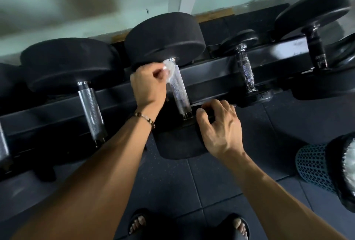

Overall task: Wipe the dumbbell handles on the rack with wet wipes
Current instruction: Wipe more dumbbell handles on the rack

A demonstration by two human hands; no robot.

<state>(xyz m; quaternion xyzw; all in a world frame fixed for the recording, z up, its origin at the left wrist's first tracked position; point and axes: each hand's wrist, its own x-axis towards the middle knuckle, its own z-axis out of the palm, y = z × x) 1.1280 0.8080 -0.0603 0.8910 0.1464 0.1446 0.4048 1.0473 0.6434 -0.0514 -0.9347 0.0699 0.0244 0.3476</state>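
Head view shows the left hand (148, 87) pinching a wet wipe (170, 69) against the racked middle dumbbell's knurled handle (179, 91), right hand (219, 128) curled over its near head (178, 143); knurling could shred the wipe.

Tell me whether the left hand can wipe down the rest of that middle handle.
Probably yes: the left hand already holds the wipe at the handle's far end, and the knurled length below is bare.
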